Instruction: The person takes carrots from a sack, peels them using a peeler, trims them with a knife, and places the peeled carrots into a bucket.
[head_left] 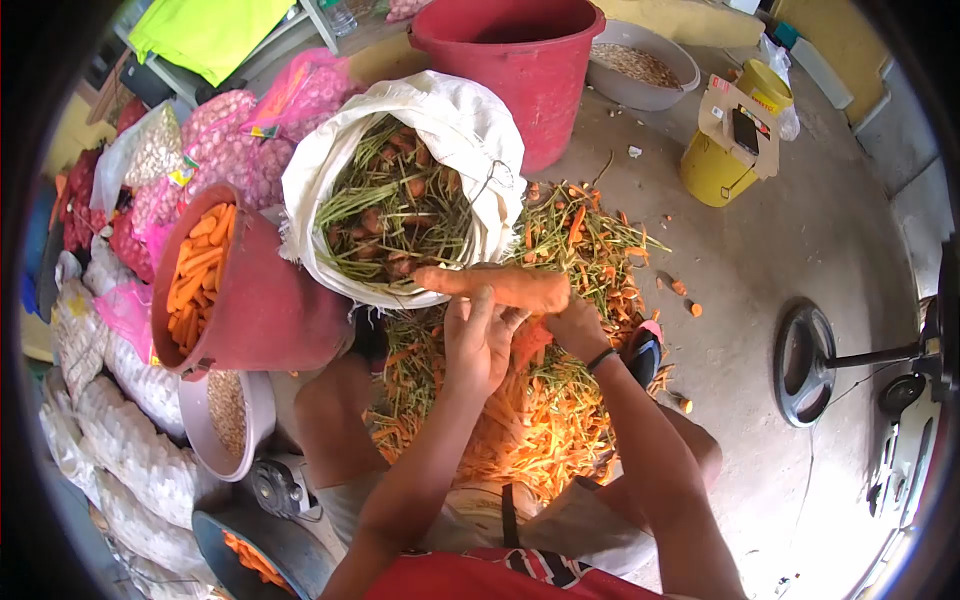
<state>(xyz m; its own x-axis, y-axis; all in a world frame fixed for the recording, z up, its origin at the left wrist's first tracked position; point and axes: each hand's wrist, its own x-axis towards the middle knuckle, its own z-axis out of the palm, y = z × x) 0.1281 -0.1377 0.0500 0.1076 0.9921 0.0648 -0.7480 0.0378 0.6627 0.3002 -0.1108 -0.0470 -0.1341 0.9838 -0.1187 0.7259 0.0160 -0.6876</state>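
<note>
A large carrot (512, 288) lies nearly level across my left hand (478, 338), whose thumb and fingers grip it from below. My right hand (576, 326) is closed at the carrot's thick right end; what its fingers hold, if anything, is hidden. Just beyond the carrot stands a white woven sack (490, 130), its rim rolled down, full of unpeeled carrots with green stalks (395, 205). Below my hands, a heap of orange peelings (545, 440) covers the floor between my legs, mixed with cut stalks (560, 240).
At left, a tilted red bucket (280, 325) holds peeled carrots (202, 265). A tall red tub (500, 60) stands behind the sack. Net bags of garlic (225, 130) line the left side. A yellow bucket (715, 170) and a round-based stand (805, 365) are at right.
</note>
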